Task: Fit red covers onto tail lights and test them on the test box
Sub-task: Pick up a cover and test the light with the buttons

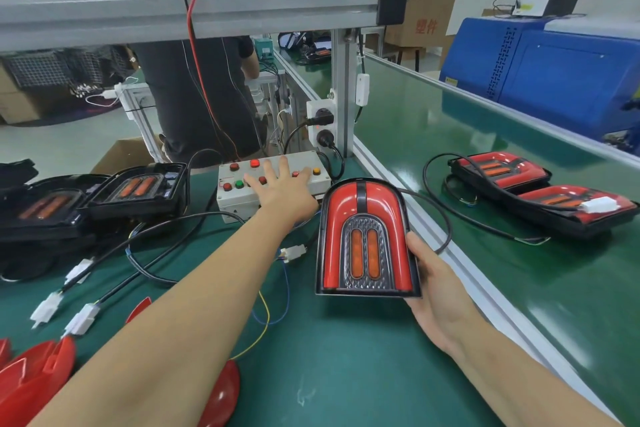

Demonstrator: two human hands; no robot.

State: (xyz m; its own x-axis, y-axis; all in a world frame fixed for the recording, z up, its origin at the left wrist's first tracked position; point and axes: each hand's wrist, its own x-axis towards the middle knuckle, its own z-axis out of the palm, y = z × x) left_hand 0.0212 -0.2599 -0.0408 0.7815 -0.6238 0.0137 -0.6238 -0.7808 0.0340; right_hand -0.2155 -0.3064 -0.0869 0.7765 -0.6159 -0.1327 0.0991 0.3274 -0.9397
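Note:
My right hand (438,291) grips a tail light with its red cover fitted (365,239), held face up above the green mat, its black cable looping off to the right. My left hand (280,191) reaches forward with spread, straight fingers resting on the white test box (235,199), over its row of red, green and yellow buttons; one red button at the top is lit. Loose red covers (38,378) lie at the lower left, and another red cover (221,392) lies under my left forearm.
Uncovered black tail lights (138,189) with cables and white connectors (46,307) sit on the left. Two covered tail lights (540,194) lie on the green conveyor belt (519,288) to the right. An aluminium frame post (343,94) stands behind the box; a person stands beyond it.

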